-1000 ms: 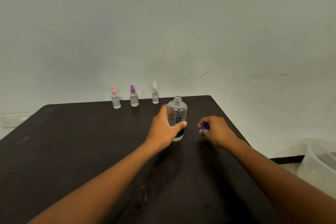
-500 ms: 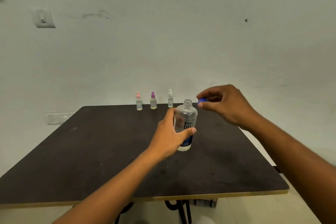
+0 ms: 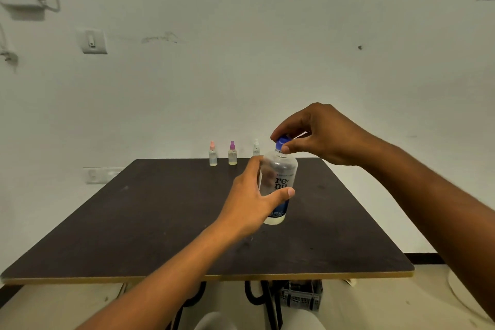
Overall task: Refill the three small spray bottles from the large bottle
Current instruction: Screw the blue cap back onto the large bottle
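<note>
The large clear bottle with a dark label stands upright near the middle of the dark table. My left hand grips its body. My right hand pinches the blue cap right on top of the bottle's neck. Along the table's far edge stand three small spray bottles: one with a pink top, one with a purple top, and one with a white top, partly hidden behind the large bottle.
The table backs onto a white wall with a switch plate and a low socket. Under the table are black legs and a grey crate. The table's front edge lies close to me.
My right hand carried the blue cap from beside the bottle up onto its neck. The view has pulled back and risen, showing the whole table. My left hand kept hold of the bottle.
</note>
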The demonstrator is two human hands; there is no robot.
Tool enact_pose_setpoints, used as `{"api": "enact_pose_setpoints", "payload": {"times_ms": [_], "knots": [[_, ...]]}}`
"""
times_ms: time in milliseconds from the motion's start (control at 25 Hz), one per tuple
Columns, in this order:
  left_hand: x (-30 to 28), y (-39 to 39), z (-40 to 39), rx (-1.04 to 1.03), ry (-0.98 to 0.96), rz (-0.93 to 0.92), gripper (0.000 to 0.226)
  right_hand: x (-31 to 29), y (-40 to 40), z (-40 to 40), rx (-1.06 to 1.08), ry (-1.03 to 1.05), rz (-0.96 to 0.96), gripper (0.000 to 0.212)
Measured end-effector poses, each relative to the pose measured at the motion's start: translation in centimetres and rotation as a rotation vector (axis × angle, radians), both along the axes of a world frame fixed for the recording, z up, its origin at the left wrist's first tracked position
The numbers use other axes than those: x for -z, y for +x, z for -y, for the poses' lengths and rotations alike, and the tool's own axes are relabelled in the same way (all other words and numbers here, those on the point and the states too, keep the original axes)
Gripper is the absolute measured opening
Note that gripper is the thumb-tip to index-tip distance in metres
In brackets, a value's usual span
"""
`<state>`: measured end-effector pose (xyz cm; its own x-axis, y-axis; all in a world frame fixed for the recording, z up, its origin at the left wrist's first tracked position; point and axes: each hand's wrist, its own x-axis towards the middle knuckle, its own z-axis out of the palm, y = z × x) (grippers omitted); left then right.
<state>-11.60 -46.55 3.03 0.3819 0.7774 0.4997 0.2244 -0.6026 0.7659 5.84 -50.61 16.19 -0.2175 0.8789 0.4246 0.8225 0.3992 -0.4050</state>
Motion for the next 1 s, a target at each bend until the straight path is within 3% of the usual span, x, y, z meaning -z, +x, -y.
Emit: {"api": "enact_pose_setpoints", "payload": {"times_ms": [320,520,680,800,1000], "knots": [[0.7,0.3,0.0,0.022,-0.041,0.003,0.060,-0.6,-0.6,-0.8,0.084,-0.044,0.178,0.024],[1.2,0.3,-0.1,0.028,-0.052,-0.014,0.060,-0.1,-1.5,-1.4,0.214,-0.031,0.356,0.047],[0.0,0.2,-0.4,-0.014,0.000,-0.027,0.060,-2.5,-2.3,-0.1,0.118,-0.086,0.390,0.031],[1.0,0.5,-0.4,0.010,-0.002,-0.005,0.058,-1.9,-2.9,-0.4,0.174,-0.086,0.436,0.026],[2.5,0.5,-0.6,0.000,-0.018,0.006,0.057,0.8,-3.6,-1.5,0.320,-0.115,0.460,0.051]]}}
